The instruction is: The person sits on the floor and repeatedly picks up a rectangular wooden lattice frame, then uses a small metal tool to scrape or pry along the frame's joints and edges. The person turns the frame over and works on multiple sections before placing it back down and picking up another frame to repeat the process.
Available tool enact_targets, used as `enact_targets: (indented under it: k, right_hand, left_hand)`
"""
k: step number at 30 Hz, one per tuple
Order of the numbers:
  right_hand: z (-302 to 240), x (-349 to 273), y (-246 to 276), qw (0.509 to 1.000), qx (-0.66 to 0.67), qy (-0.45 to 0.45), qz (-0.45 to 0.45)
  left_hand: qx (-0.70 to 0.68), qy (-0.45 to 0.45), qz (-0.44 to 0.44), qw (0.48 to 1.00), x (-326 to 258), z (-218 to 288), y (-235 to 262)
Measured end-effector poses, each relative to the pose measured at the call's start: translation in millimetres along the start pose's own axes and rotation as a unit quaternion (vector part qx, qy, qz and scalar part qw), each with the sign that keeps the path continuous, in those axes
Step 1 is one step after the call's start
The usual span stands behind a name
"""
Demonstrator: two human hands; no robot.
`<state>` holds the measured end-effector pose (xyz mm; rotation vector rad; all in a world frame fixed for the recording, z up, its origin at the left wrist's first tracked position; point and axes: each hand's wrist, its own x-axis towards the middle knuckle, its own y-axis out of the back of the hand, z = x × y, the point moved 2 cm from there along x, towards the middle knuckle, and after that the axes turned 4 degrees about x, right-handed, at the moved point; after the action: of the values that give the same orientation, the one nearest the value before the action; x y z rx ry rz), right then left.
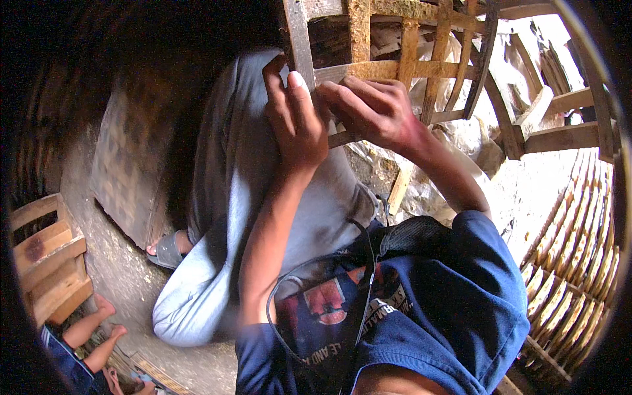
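Slatted wooden frame [359, 33] extends beyond the half-curled left hand [299, 125] and the tightly bent right hand [382, 113], their hold unclear.

The floor [125, 283] is greyish and mottled, lit along the left side and dark toward the back. A wooden slatted crate [52, 240] stands on it at the far left. Farther in is a woven panel [128, 155], its lower edge near the floor; whether it lies or leans is unclear. Just beside that panel, a grey sandal [168, 253] rests on the floor with a foot in it. Another person's bare feet [117, 331] are near the crate, contact unclear
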<state>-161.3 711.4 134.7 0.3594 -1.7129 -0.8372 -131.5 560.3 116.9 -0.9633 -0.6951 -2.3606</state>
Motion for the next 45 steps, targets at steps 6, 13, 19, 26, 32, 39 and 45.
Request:
enact_targets:
  k: [6,13,19,26,32,39,45]
  right_hand:
    - [-5.8,-4.5,11.9,0.997,0.002,-0.059,-0.052]
    - [-3.3,-2.9,18.5,0.993,0.031,-0.11,-0.025]
    - [15.1,20.8,37.6,0.989,-0.001,-0.139,0.048]
    - [29.7,57.8,50.2,0.986,-0.072,-0.113,0.096]
    - [28.1,76.8,27.4,0.99,-0.047,-0.063,0.115]
    - [23.1,61.0,22.4,0.993,-0.067,-0.014,0.096]
    - [26.6,74.2,31.4,0.985,-0.092,-0.086,0.121]
  left_hand:
    - [-0.147,0.224,-0.053,0.962,5.3,2.0,-7.0]
    - [-0.165,0.185,-0.043,0.968,7.4,5.1,-10.5]
    - [-0.11,0.196,-0.098,0.969,5.3,6.0,-6.9]
    - [-0.103,0.163,-0.1,0.976,3.2,1.1,-7.9]
    - [-0.062,0.074,-0.109,0.989,5.9,0.9,-4.9]
    - [-0.139,0.124,-0.097,0.978,0.9,-0.1,-8.1]
    - [-0.102,0.113,-0.095,0.984,6.5,5.0,-3.5]
